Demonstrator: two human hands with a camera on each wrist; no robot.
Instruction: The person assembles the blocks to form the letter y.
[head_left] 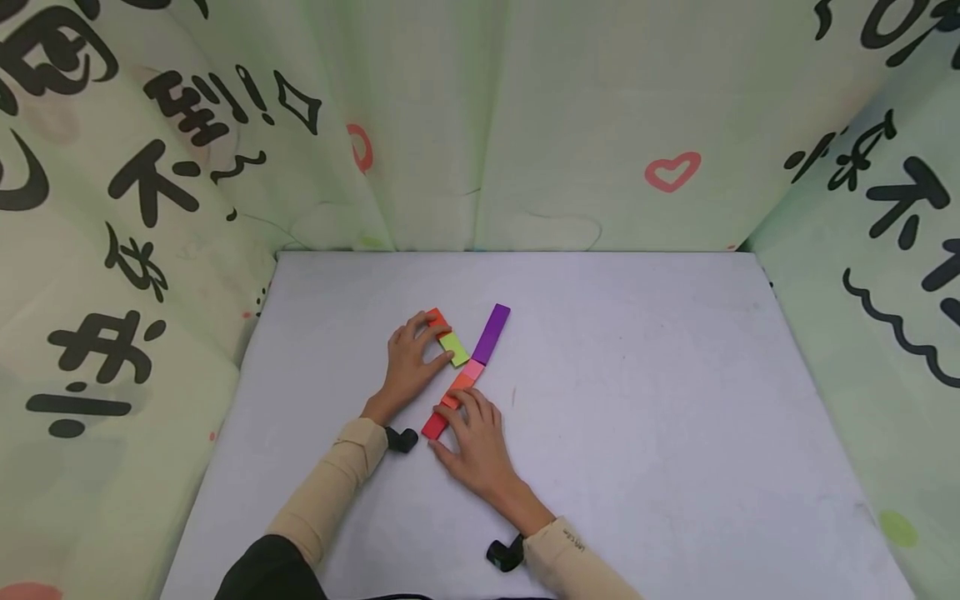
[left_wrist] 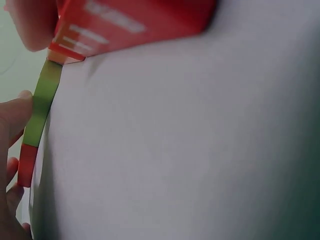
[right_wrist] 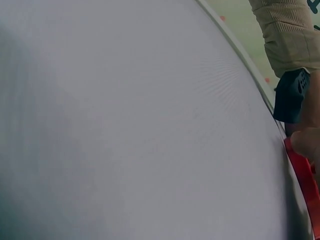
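Small flat rectangular blocks form a Y shape on the table. Its long slanting row runs from a purple block (head_left: pixel 491 335) through a pink block (head_left: pixel 472 370) and an orange block (head_left: pixel 461 385) to a red block (head_left: pixel 435 426) nearest the person. The short arm has a lime-green block (head_left: pixel 454 352) and an orange-red block (head_left: pixel 437 318). My left hand (head_left: pixel 411 360) holds this arm, thumb at the green block (left_wrist: pixel 42 105), fingers at the orange-red one. My right hand (head_left: pixel 480 446) grips the red block (right_wrist: pixel 302 172), thumb at its near end, fingertips over the row.
The white table (head_left: pixel 660 400) extends widely to the right of the blocks. Pale green printed curtains (head_left: pixel 570 125) stand along its back and sides. Black wrist cameras (head_left: pixel 506 554) sit at both wrists, close to the tabletop.
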